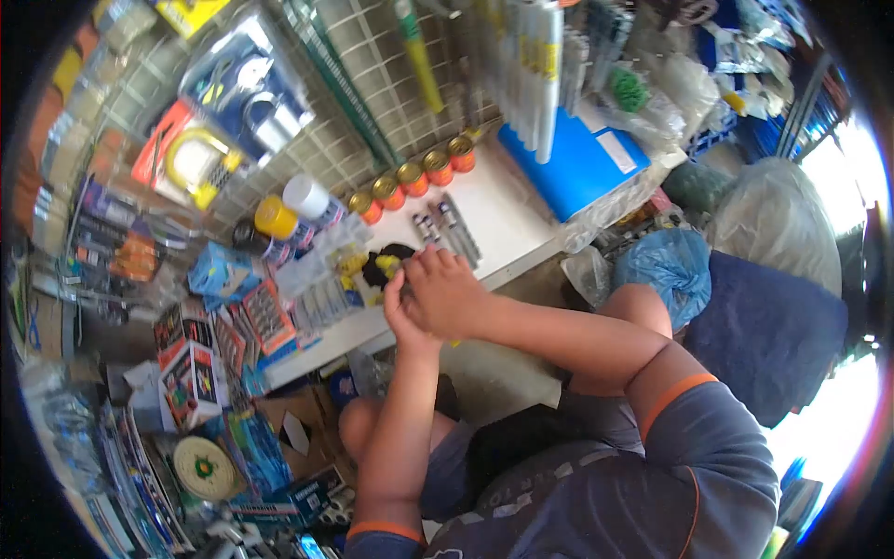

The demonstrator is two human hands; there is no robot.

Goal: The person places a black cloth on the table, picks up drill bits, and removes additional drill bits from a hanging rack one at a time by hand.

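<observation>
Presently, the right hand (450,291) is folding over the left hand (408,321) above the front edge of the white table (498,210); what each grip is holding, I cannot tell. One black-and-yellow item (386,265) is lying by the left fingertips, nearer this hand, its long axis being unclear.

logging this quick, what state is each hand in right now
Left hand: partly covered by the other; open or closed can't be told.
Right hand: laid over the left; whether it holds anything can't be told.
</observation>
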